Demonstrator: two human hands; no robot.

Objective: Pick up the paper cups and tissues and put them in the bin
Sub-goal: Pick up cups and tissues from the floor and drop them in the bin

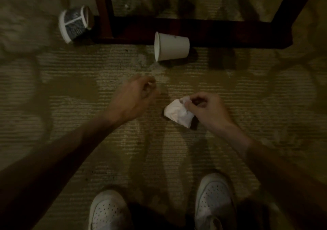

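Tissue [178, 113] pinched in my right hand [205, 109], pickup underway. Left hand [141, 93] curled, too blurry to tell if it's holding anything. Next I'd grab the white cup [172, 46]; no bin in sight.

we see a patterned carpet [177, 150], beige-olive, ribbed pile with darker curved motifs. Dark reddish wooden furniture frame [221, 33] across the top: one horizontal rail, an upright at each end running out of view. Light is dim and warm, shadows soft
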